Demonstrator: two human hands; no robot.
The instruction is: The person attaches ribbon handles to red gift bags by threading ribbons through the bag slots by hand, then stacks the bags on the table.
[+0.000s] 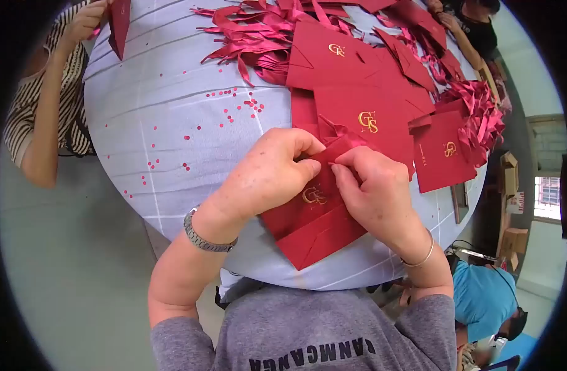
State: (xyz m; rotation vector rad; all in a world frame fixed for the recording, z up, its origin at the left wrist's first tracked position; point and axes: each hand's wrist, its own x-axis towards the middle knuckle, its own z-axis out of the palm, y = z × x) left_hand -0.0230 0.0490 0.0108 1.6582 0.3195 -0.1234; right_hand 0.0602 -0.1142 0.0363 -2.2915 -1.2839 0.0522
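A dark red paper gift bag [324, 238] with a gold monogram lies flat at the table's near edge, its folded base towards me. My left hand [274, 166] is closed, pinching the bag's top edge between thumb and fingers. Close beside it, my right hand [377, 191] is also closed at the bag's mouth, with what looks like a small ribbon end between thumb and forefinger. Part of a red ribbon [339, 128] shows just beyond my fingers. My fingertips hide most of the bag's mouth.
More red bags [351, 102] overlap beyond my hands, with a heap of ribbons [249, 37] at the back. At right lies another ribboned bag [443, 151]. Small red paper dots [252, 104] litter the cloth. A person in stripes [45, 105] holds a bag [119, 28].
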